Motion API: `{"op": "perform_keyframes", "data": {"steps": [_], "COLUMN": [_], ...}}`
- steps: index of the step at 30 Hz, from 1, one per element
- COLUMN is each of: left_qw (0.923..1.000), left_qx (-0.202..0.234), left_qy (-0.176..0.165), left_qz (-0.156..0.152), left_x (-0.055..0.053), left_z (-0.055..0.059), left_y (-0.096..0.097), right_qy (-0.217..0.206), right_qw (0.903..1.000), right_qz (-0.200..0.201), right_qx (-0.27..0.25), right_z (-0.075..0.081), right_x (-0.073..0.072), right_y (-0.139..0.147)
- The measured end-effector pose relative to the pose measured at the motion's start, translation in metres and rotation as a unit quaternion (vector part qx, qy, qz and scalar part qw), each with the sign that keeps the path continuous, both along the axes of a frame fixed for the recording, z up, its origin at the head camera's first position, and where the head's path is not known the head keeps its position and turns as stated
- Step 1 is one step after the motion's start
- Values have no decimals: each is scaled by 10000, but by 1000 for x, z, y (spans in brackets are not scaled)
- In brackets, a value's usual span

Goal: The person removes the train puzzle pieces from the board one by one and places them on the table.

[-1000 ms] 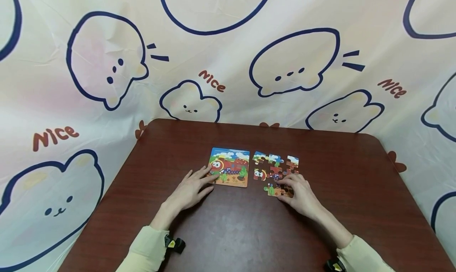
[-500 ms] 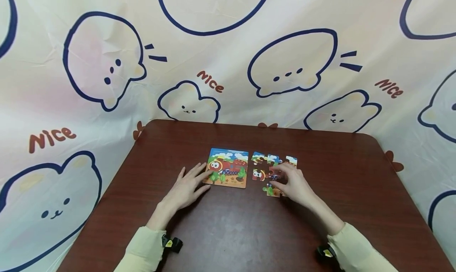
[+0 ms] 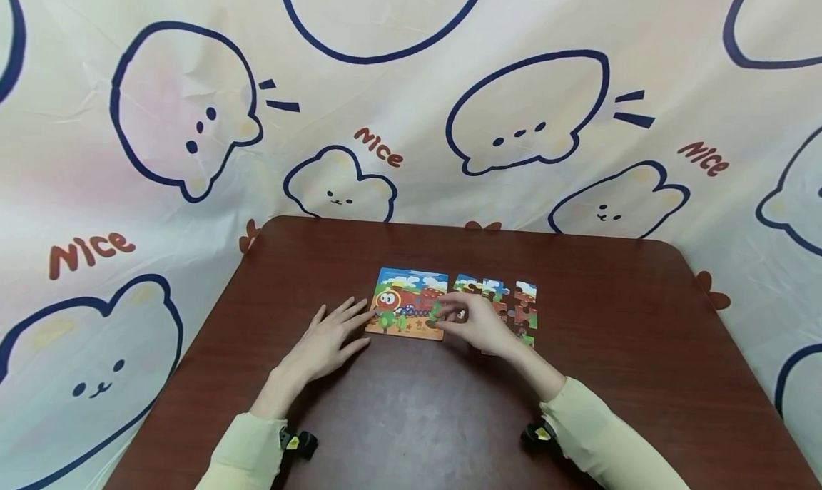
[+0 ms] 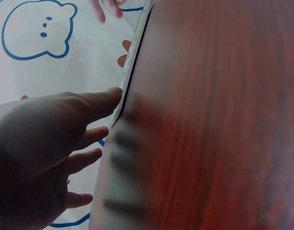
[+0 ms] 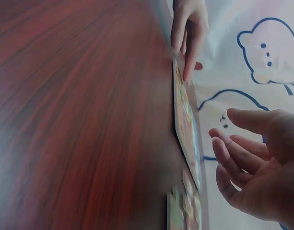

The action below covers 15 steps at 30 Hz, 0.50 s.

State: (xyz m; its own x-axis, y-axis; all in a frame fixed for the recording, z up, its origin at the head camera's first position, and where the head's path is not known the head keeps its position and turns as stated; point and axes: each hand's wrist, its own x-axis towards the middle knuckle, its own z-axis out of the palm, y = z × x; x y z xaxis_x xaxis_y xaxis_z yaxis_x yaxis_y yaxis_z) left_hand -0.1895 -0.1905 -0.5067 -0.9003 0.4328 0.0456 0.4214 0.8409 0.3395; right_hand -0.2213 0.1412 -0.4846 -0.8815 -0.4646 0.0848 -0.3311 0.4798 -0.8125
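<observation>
On the table lies a flat square picture puzzle board (image 3: 411, 279) with a red train, a cactus and clouds. My left hand (image 3: 321, 344) has its fingers spread, the fingertips right at the board's left edge. My right hand (image 3: 480, 324) hovers over the gap at the board's right edge, its fingers loosely bent. In the right wrist view, that right hand (image 5: 266, 163) shows thumb and fingers apart with nothing between them. Several jigsaw pieces (image 3: 525, 292) lie in loose rows right of the board, partly hidden behind the right hand.
The dark brown wooden table (image 3: 411, 426) reaches to a cloth backdrop (image 3: 424, 98) printed with cartoon bears. In the right wrist view the jigsaw pieces (image 5: 190, 206) lie low and flat at the bottom, in line with the board.
My right hand has moved left, from over the jigsaw pieces to the board's right edge, uncovering the right-hand pieces. My left hand has shifted slightly left and stays at the board's left edge.
</observation>
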Motion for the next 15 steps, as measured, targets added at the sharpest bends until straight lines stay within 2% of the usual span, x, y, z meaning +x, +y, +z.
{"op": "perform_keyframes", "data": {"steps": [5,9,15], "left_qw": [10000,9999,9999], "left_qx": [-17,-20,-80], "left_qy": [3,-5,-12], "left_qz": [-49,-130,-83], "left_x": [1,0,1], "left_z": [-3,-4,-2], "left_y": [0,1,1], "right_qy": [-107,-135,-157], "right_qw": [9988,9985,9985], "right_qz": [460,521,534], "right_qx": [-135,-43,-9], "right_z": [-7,-14,-22], "right_x": [-11,-16,-21], "right_y": [-20,-32,-51]}}
